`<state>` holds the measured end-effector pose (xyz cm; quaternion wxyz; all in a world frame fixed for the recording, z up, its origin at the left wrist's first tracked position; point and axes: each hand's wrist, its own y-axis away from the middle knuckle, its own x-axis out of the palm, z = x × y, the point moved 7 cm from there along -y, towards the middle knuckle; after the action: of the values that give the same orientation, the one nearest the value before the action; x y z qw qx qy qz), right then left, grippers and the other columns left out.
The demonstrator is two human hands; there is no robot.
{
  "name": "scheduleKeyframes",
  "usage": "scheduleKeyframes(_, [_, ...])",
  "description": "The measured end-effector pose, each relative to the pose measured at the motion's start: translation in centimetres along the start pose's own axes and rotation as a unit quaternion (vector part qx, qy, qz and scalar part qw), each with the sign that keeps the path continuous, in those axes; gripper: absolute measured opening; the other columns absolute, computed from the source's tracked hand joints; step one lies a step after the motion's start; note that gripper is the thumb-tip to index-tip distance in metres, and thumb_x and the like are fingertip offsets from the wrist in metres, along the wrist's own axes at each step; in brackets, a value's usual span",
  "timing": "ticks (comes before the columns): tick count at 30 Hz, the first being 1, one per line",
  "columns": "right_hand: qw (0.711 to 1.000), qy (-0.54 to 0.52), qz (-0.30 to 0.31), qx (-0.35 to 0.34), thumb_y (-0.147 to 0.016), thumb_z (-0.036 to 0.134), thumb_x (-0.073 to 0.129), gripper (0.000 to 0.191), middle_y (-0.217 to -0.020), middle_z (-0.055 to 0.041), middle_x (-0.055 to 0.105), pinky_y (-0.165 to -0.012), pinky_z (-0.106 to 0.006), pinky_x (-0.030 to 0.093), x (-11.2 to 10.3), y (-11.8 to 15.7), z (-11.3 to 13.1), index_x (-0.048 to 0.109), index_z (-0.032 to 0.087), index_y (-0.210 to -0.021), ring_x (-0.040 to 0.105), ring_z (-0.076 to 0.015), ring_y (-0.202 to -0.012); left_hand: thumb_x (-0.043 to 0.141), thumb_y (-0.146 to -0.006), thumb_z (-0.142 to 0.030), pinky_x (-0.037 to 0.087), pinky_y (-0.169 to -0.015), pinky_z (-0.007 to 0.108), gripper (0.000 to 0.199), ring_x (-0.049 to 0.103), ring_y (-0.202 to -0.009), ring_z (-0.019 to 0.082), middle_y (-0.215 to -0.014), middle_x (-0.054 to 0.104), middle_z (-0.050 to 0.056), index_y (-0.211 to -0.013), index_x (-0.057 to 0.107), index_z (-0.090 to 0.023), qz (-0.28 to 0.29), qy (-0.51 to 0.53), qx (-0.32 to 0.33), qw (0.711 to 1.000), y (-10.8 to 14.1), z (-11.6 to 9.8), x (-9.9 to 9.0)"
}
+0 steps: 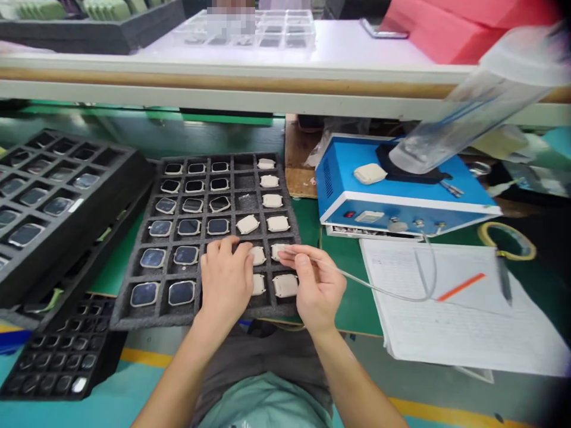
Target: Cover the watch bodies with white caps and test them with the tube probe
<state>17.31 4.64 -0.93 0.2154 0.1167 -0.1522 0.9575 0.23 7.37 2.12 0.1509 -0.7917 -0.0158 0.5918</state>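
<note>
A dark foam tray (134, 261) lies on the green bench, its compartments holding watch-like cases. Those on the left show dark screens (159, 227); the ones at the right are cream-coloured cases (278, 223). My left hand (226, 273) reaches over the tray's lower middle with bent fingers apart; what lies under it is hidden. Over the tray's right edge, my right hand (317, 286) pinches a thin tube (379, 289) that runs to the front of a blue box (401, 205). The tube's end is near a cream case (277, 252) in the right column.
More foam trays (89, 208) are stacked at the left. Papers (446, 339) with a pen (504, 279) lie at the right, near a tape roll (529, 246). A clear cylinder (473, 107) leans above the blue box. A shelf (267, 89) crosses behind.
</note>
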Motion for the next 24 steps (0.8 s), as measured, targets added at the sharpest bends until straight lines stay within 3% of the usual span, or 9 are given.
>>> scheduleKeyframes(3, [1.0,0.004,0.001,0.007,-0.1,0.036,0.069,0.019,-0.094,-0.0058,0.083,-0.077,-0.03,0.071,-0.2,0.1,-0.1,0.079,0.021,-0.101,0.083,-0.0189,-0.083,0.051,-0.102,-0.02,0.052,-0.096,0.052,0.029,0.061,-0.115,0.036,-0.13,0.072,0.018,-0.119,0.074,-0.017,-0.026,-0.023,0.006,0.999,0.7,1.9,-1.3])
scheduleKeyframes(7, [1.0,0.004,0.015,0.011,-0.1,0.035,0.07,0.017,-0.096,-0.0059,0.082,-0.078,-0.03,0.071,0.1,0.2,-0.1,0.079,0.022,-0.102,0.082,-0.0186,-0.085,0.055,-0.101,-0.027,0.05,-0.092,0.048,0.028,0.068,-0.112,0.034,-0.123,0.078,0.012,-0.121,0.074,-0.021,0.035,-0.044,0.083,0.995,0.6,4.1,-2.4])
scheduleKeyframes(11, [1.0,0.008,0.01,-0.01,-0.1,0.035,0.07,0.016,-0.104,-0.0082,0.081,-0.08,-0.033,0.071,0.2,0.4,0.2,0.078,0.021,-0.101,0.082,-0.0205,-0.091,0.052,-0.1,-0.024,0.051,-0.089,0.045,0.028,0.071,-0.101,0.033,-0.112,0.08,0.014,-0.115,0.076,-0.021,0.09,-0.051,0.131,0.986,-0.8,4.6,-2.7])
scheduleKeyframes(13, [1.0,0.011,0.014,-0.018,-0.101,0.034,0.068,0.016,-0.102,-0.0079,0.081,-0.081,-0.034,0.071,0.3,0.4,0.2,0.078,0.022,-0.104,0.082,-0.0206,-0.091,0.051,-0.101,-0.027,0.051,-0.092,0.045,0.028,0.072,-0.099,0.033,-0.105,0.08,0.014,-0.109,0.077,-0.022,0.065,-0.001,0.121,0.991,-1.4,4.3,-3.1])
scheduleKeyframes(16, [0.999,0.018,0.035,-0.034,-0.102,0.031,0.067,0.014,-0.102,-0.0066,0.082,-0.086,-0.034,0.07,0.5,0.5,0.3,0.077,0.023,-0.107,0.082,-0.0197,-0.092,0.055,-0.1,-0.033,0.055,-0.092,0.042,0.028,0.074,-0.1,0.03,-0.111,0.081,0.012,-0.114,0.076,-0.021,-0.017,0.165,0.019,0.986,-1.2,3.9,-3.5])
scheduleKeyframes(18, [0.997,0.022,0.051,-0.045,-0.102,0.029,0.066,0.013,-0.105,-0.0062,0.082,-0.089,-0.034,0.069,0.7,0.5,0.3,0.077,0.024,-0.107,0.081,-0.0198,-0.097,0.061,-0.098,-0.036,0.058,-0.086,0.037,0.028,0.076,-0.096,0.026,-0.112,0.082,0.011,-0.115,0.076,-0.02,-0.016,0.324,-0.061,0.944,-0.5,3.2,-2.0])
scheduleKeyframes(20, [0.996,0.03,0.065,-0.052,-0.102,0.028,0.065,0.013,-0.107,-0.0064,0.082,-0.091,-0.035,0.068,0.7,0.4,0.2,0.078,0.025,-0.107,0.08,-0.0205,-0.101,0.068,-0.094,-0.037,0.061,-0.083,0.034,0.029,0.078,-0.092,0.024,-0.107,0.082,0.01,-0.114,0.076,-0.018,0.019,0.458,-0.11,0.882,0.2,1.8,0.1])
scheduleKeyframes(22, [0.995,0.041,0.072,-0.05,-0.103,0.028,0.064,0.014,-0.108,-0.0067,0.082,-0.09,-0.035,0.068,0.7,0.4,0.1,0.077,0.025,-0.107,0.08,-0.0208,-0.101,0.073,-0.091,-0.037,0.062,-0.086,0.033,0.031,0.079,-0.094,0.024,-0.105,0.082,0.012,-0.113,0.075,-0.015,0.032,0.534,-0.134,0.834,0.7,0.6,1.6])
scheduleKeyframes(24, [0.995,0.051,0.074,-0.044,-0.103,0.029,0.063,0.015,-0.108,-0.0068,0.082,-0.089,-0.035,0.068,0.7,0.3,0.0,0.077,0.024,-0.107,0.079,-0.0207,-0.1,0.078,-0.087,-0.034,0.063,-0.088,0.032,0.039,0.079,-0.097,0.023,-0.106,0.081,0.012,-0.12,0.072,-0.014,0.018,0.573,-0.155,0.804,0.9,0.3,2.4])
